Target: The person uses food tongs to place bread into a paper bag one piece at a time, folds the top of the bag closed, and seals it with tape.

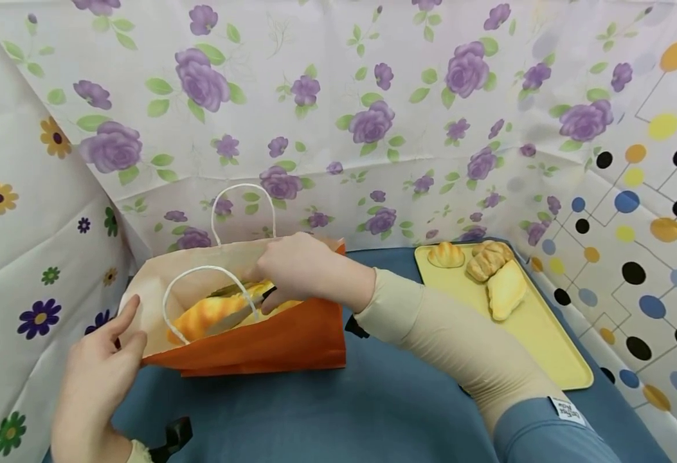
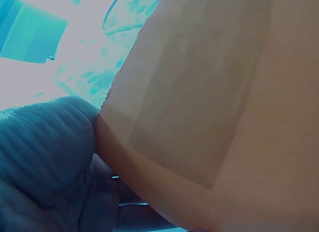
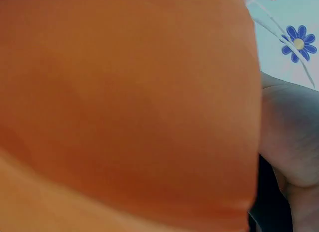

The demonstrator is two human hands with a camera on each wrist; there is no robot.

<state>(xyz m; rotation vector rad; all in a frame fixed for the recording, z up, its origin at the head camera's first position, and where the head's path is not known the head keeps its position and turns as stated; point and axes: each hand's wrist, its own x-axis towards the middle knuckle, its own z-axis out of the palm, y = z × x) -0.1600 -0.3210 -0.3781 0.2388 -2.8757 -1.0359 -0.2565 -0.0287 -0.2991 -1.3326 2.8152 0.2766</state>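
An orange paper bag (image 1: 269,347) with white cord handles lies tilted on the blue cloth, its mouth facing up toward me. My left hand (image 1: 98,373) pinches the bag's left edge between thumb and fingers; the left wrist view shows the paper's pale inside beside the thumb (image 2: 47,142). Several bread pieces are inside, among them a golden-brown loaf (image 1: 213,315). My right hand (image 1: 300,267) reaches into the opening above the bread, next to something dark. Its fingertips are partly hidden, so whether it grips anything does not show. The bag's orange side fills most of the right wrist view.
To the right, a yellow tray (image 1: 454,283) holds a small roll (image 1: 446,255), twisted brown pastries (image 1: 488,260) and a pale yellow bread piece (image 1: 507,290). Flower-patterned sheets (image 1: 338,128) stand behind and at the left, a dotted one (image 1: 650,257) at the right.
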